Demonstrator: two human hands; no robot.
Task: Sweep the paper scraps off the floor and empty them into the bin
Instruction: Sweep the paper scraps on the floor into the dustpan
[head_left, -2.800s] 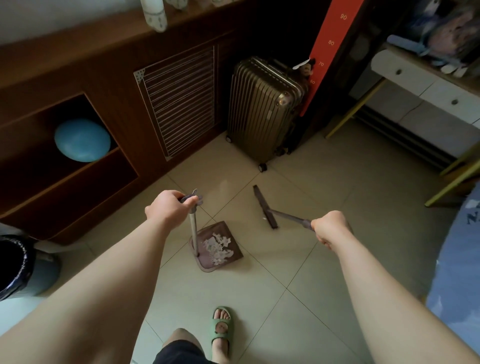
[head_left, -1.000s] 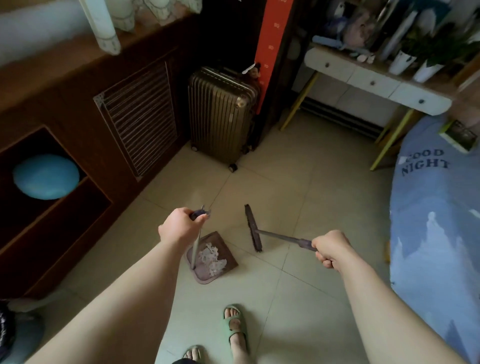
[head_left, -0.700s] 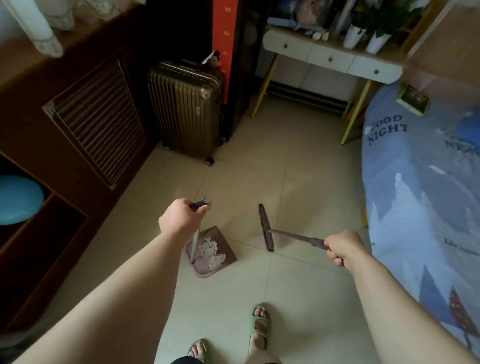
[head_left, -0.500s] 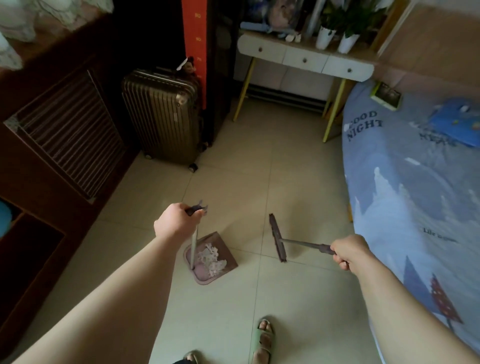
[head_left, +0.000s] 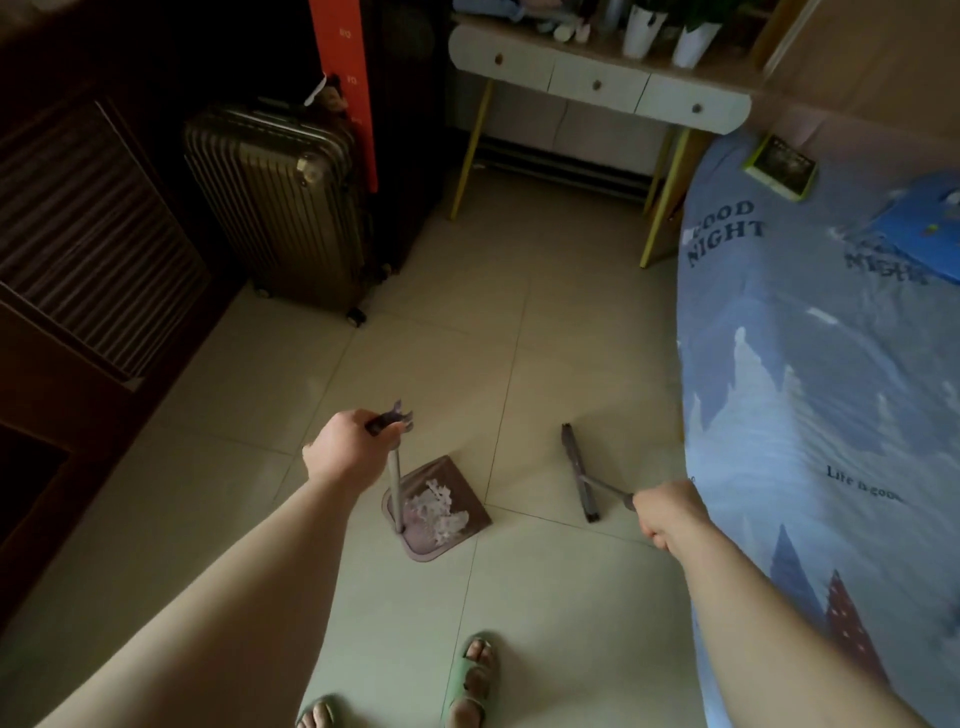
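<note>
Tiled floor (head_left: 545, 322), bed (head_left: 831, 389) off your right side. Your left hand (head_left: 345, 449) clenched round top of dustpan (head_left: 441, 506) handle; pan straight below that grip, paper scraps (head_left: 439, 512) heaped inside. Your right hand (head_left: 667, 512) fisted on broom (head_left: 582, 475) handle, head just left of it.

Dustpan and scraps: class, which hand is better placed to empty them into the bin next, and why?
Left. The left hand already grips the dustpan handle, scraps inside; the right hand holds only the broom.
</note>
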